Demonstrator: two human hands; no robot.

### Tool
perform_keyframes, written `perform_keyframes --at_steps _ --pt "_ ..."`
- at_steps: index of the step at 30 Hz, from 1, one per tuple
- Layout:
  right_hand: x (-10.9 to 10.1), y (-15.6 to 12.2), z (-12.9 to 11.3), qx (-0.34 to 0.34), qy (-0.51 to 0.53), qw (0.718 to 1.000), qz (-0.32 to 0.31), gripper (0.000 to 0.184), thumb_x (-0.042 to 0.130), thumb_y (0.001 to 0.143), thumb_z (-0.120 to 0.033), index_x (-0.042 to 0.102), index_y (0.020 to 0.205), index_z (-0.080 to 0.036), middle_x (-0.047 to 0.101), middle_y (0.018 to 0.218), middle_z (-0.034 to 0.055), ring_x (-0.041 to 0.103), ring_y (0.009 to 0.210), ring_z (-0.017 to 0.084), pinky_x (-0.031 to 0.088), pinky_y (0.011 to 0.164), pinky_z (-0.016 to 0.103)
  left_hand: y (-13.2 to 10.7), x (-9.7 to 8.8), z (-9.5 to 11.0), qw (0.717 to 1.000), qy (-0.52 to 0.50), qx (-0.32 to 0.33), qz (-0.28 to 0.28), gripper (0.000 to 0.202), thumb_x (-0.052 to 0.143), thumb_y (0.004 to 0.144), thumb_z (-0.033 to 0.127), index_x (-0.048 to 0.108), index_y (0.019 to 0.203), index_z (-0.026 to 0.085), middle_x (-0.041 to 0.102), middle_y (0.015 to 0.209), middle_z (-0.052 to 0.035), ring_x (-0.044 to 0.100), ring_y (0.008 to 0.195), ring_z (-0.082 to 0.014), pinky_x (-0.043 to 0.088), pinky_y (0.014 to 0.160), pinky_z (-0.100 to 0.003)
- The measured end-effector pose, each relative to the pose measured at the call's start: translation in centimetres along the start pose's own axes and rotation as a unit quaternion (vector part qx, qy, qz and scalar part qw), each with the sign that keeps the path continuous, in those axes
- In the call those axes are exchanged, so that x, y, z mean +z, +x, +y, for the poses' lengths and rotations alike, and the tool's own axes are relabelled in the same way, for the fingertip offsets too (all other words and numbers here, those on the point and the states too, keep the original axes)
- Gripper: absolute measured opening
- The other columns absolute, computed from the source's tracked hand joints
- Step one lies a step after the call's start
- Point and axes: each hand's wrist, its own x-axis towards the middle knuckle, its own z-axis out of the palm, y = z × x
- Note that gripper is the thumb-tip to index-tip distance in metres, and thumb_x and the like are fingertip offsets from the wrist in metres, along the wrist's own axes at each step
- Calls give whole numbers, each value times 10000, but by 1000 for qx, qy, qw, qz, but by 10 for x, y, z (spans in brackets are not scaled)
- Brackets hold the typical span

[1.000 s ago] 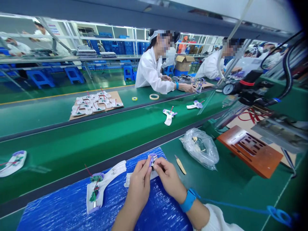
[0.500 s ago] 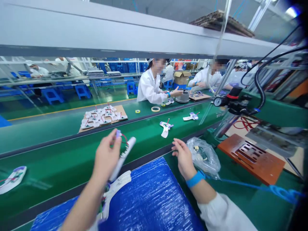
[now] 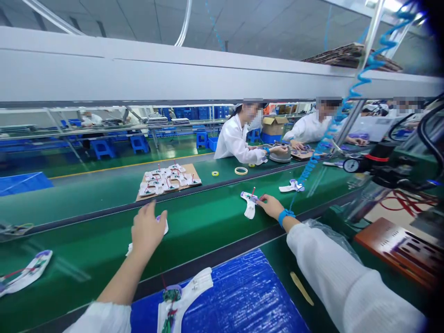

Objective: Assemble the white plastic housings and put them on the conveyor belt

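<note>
My left hand point(image 3: 148, 231) is over the green conveyor belt point(image 3: 204, 219), fingers stretched and apart. Beneath it lies a white plastic shell with a purple edge point(image 3: 166, 226), mostly hidden by the hand. My right hand point(image 3: 272, 206) reaches onto the belt, thumb and fingers closed on the side of another white plastic shell point(image 3: 249, 210), which has purple trim and a red wire standing up. Close to me, a white shell with a green circuit board point(image 3: 194, 286) rests on a blue wrapped pad point(image 3: 239, 291).
More shells lie on the belt, one at left point(image 3: 34, 273) and one at right point(image 3: 290, 187). Across it are a cardboard sheet point(image 3: 192, 172) of shells, tape rolls point(image 3: 241, 171) and co-workers in white. A coiled blue cord point(image 3: 333, 129) hangs at right, near a pressure gauge point(image 3: 351, 165).
My left hand has lowered the white shell onto the belt and loosened its fingers. My right hand has moved forward from beside the plastic bag to grip a shell on the belt.
</note>
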Motion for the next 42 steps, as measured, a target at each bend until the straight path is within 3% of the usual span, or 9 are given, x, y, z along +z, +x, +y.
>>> perform_keyframes --at_steps 6,10,14,20,28,31,34,38,42 --pt "-5 -58 -36 -82 44 993 -70 324 642 754 -496 560 708 -187 551 603 -16 503 572 146 386 519 256 -90 1 112 917 -122 371 -81 322 500 888 166 593 1187 237 617 1192 -41 570 1056 -227 501 920 -385" --pt "-22 -147 -49 -91 126 982 -110 328 626 781 -510 545 741 -194 569 675 -9 506 568 133 421 530 251 -150 22 146 898 -97 425 -62 498 525 864 98 460 1337 240 511 1384 -31 523 1127 -264 521 885 -424" --pt "-31 -224 -38 -24 234 954 -186 305 606 831 -465 528 716 -194 526 654 -14 490 566 134 419 528 253 -191 33 139 893 -119 426 -80 426 479 903 86 480 1296 249 457 1446 1 533 1112 -243 513 913 -421" --pt "-21 -253 -8 -72 154 965 -201 307 616 831 -400 529 634 -181 449 642 -22 413 585 125 359 551 256 -228 38 119 885 -203 366 -203 533 473 833 14 470 1309 252 566 1315 -18 526 1125 -217 481 979 -397" --pt "-4 -258 1 -47 199 954 -217 286 507 911 -432 608 828 -178 548 765 21 513 662 150 431 574 263 -242 61 101 920 -294 220 -136 335 525 896 222 587 1225 232 604 1174 -97 560 1056 -250 497 902 -432" --pt "0 -260 1 -3 222 941 -254 351 437 940 -450 586 1125 -192 610 904 58 557 650 152 456 533 265 -233 68 96 888 -429 53 -157 334 543 892 397 610 1146 191 602 1152 -112 618 941 -220 531 794 -354" --pt "6 -264 1 -8 141 959 -245 314 543 897 -386 605 1135 -191 607 847 39 524 565 125 421 482 244 -227 71 94 825 -520 -88 -205 501 547 851 543 577 1167 156 647 1057 -113 647 818 -200 537 705 -313" --pt "9 -266 -1 -70 103 968 -220 190 588 876 -348 671 838 -182 559 774 17 513 571 114 416 499 234 -225 73 93 789 -563 -106 -225 553 590 810 581 575 1172 162 662 1074 -107 646 909 -210 528 729 -284" --pt "8 -266 2 -34 161 953 -254 290 545 903 -422 668 811 -176 540 692 -5 489 497 97 412 467 227 -226 77 89 804 -557 -71 -193 494 593 835 526 536 1193 190 665 1050 -87 638 934 -194 514 737 -270"
